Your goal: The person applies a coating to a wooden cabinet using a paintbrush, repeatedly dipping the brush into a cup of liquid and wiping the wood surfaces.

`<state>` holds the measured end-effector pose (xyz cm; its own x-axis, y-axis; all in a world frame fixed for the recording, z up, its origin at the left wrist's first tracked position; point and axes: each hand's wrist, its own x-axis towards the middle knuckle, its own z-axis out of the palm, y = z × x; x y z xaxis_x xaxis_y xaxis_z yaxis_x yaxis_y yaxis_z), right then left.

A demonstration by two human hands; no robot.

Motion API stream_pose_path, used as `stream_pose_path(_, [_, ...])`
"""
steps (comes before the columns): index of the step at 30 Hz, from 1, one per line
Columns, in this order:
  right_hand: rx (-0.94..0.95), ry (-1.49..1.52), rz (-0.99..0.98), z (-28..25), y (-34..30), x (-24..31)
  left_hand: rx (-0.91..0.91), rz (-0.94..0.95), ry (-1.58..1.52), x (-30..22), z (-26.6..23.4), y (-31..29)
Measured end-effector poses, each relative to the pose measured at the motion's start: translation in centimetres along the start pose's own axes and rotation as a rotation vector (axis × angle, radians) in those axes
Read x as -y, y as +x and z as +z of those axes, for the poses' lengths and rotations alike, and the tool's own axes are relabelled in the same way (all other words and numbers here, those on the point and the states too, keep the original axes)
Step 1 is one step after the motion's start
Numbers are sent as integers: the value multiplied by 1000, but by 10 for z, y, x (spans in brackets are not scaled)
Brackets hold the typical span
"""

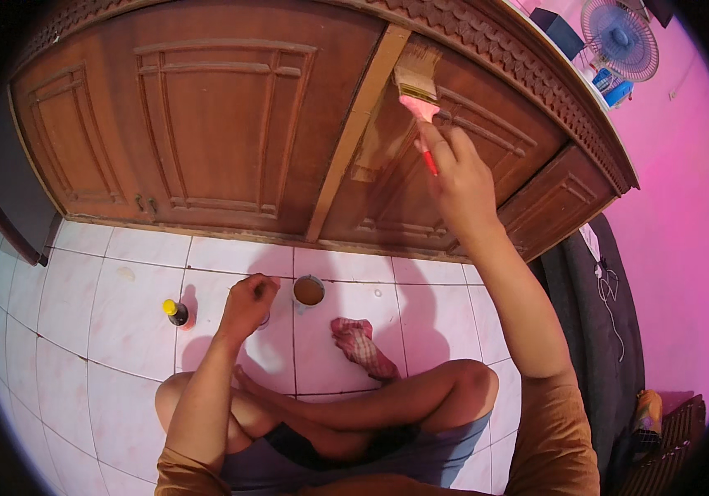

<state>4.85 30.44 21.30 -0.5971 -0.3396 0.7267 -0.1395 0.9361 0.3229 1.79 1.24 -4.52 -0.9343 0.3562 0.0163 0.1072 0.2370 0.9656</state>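
My right hand [458,169] is closed around the red handle of a paintbrush [421,103]. The brush's bristles press against the upper part of a carved brown wooden cabinet door [470,132], where a lighter tan patch of paint shows around them. Low over the floor tiles, my left hand [251,302] has its fingers curled together; whatever they may hold is hidden. Just right of it stands a small cup [308,291] of brown paint. A dark bottle with a yellow cap [174,312] stands to its left.
A crumpled pink checked cloth [364,347] lies by my crossed legs. The cabinet's upright post [359,124] is tan. On the cabinet top at the right stand a fan [619,37] and blue items. A dark cushion-like piece [598,331] with a white cable lies along the pink wall [685,248].
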Motion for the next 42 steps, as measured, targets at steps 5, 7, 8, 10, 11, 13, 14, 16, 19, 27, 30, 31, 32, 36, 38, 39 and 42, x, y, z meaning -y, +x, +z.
stream_pose_path(5, [-160, -18, -26, -14, 19, -17, 13, -25, -36, -4, 3, 0])
stream_pose_path(7, [-152, -23, -18, -14, 26, -15, 13, -12, 11, -7, 2, 0])
stream_pose_path(8, [-143, -34, -30, -11, 26, -14, 10, 1, 56, -7, 2, 0])
stream_pose_path(10, [-134, -44, -45, -4, 22, -10, 8, -1, 33, -8, 1, 0])
stream_pose_path(11, [-90, -31, -22, -2, 14, -7, 6, -4, 11, -8, 1, -1])
stream_pose_path(13, [-56, 1, 2, 1, 8, -2, -9, 7, -9, -2, 0, -2])
stream_pose_path(14, [-63, -2, 20, 0, 6, -2, -16, 21, -35, 0, -1, -2])
stream_pose_path(16, [-64, -23, 38, -8, 11, -2, -4, 15, -23, -3, 1, -1])
stream_pose_path(19, [-145, -21, 12, -15, 28, -8, 11, 5, -7, -5, 3, -1])
stream_pose_path(27, [1, -16, 15, 3, 8, 10, 9, -1, 25, 1, 0, -1])
stream_pose_path(30, [3, -2, 21, -8, 6, 7, -26, 58, -20, 3, 2, -1])
stream_pose_path(31, [-43, -9, 17, -13, 12, 1, -6, 29, -19, -3, 4, -1])
stream_pose_path(32, [-89, -15, 13, -17, 18, -4, 15, 0, -17, -7, 5, -1])
stream_pose_path(36, [-131, -50, -47, -10, 32, -3, -13, 33, 3, -7, 5, -1])
stream_pose_path(38, [-69, -57, -41, -4, 24, -2, 32, -43, 13, -13, 2, -3])
stream_pose_path(39, [-10, -55, -35, 0, 19, 1, 26, -46, 15, -9, 0, -3])
stream_pose_path(42, [66, -43, -30, 2, -1, 11, -5, 13, 25, 1, -1, -2])
